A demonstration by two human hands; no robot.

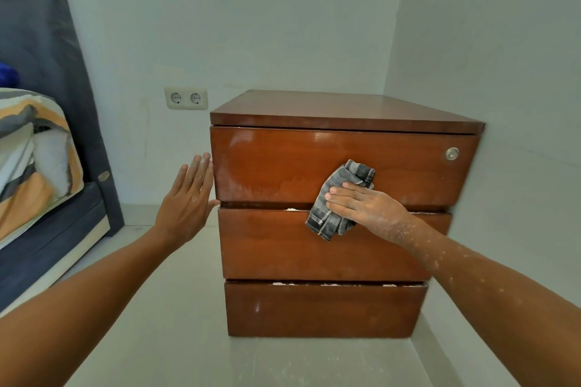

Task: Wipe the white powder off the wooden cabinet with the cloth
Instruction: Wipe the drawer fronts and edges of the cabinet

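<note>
A grey cloth (341,198) is pressed flat against the front of a wooden cabinet (345,192) by the right hand (367,206), fingers spread over the bunched fabric, at the seam between the top and middle drawers. The left hand (188,201) is held open and empty, palm laid against the cabinet's left edge, seemingly to steady it.

The job appears to be partly done. The cabinet top and most of the middle drawer front look clean, but a pale film of powder (251,185) is seen across the left and lower parts of the top drawer. White clumps are also lodged in the two gaps between drawers, and a faint smear is left on the bottom drawer. Powder is dusted over the right forearm too.

Counted: one cabinet, three drawers, one round lock (452,154) on the top drawer, one cloth, two hands. One double socket (186,98) is set in the wall to the left, beside a bed (37,173).
</note>
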